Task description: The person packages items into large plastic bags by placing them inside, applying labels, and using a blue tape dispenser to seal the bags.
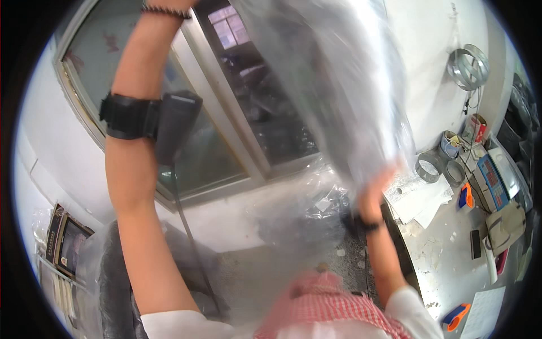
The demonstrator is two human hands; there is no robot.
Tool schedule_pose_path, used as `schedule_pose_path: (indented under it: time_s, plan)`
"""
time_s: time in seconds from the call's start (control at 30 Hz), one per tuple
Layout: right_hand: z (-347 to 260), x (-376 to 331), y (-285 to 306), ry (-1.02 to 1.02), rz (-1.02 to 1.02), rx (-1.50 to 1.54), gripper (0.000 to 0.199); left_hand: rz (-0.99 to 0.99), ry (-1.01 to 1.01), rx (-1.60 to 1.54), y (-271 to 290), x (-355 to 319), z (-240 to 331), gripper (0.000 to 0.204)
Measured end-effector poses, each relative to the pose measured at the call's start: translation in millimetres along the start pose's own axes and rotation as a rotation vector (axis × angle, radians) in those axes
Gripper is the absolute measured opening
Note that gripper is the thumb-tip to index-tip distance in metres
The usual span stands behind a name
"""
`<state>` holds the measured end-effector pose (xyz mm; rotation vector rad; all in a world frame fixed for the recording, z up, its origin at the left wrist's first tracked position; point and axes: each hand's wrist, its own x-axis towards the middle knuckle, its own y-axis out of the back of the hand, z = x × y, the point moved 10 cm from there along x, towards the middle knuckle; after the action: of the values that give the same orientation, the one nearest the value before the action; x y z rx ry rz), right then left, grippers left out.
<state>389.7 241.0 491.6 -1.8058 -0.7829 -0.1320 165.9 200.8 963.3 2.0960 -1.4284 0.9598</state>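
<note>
Both of my arms are raised. A large clear plastic bag (344, 85) hangs blurred in front of me at the upper middle. My right hand (375, 189) grips its lower edge, fingers closed on the film, with a dark band on the wrist. My left forearm (132, 186) reaches up past the top edge, so that hand is out of view. A black strap with a dark device (175, 121) and a thin cable sits on the left forearm, and a beaded bracelet circles the wrist.
A window (248, 118) fills the wall ahead, with a heap of clear plastic bags (305, 212) below it. On the right, a worn white table (446, 254) holds papers, tape rolls (429, 168), cups, a small blue device and orange-and-blue tools. Dark bags (116, 282) lie at lower left.
</note>
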Motion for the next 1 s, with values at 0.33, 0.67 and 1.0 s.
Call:
schedule_pose_path:
  time_s: [0.33,0.67,1.0]
  plan:
    - [261,105,-159,-0.425,-1.088,-0.635,0.019,-1.453,0.712,-0.456,-33,-652,259,0.077]
    - [243,-163,44,-1.585,-1.249,-0.328,0.034,-1.483,1.03,-0.251,-32,-686,261,0.011]
    - [184,-204,162,-1.519,-1.515,-0.635,0.024,-1.271,2.019,-0.792,-21,-573,422,0.023]
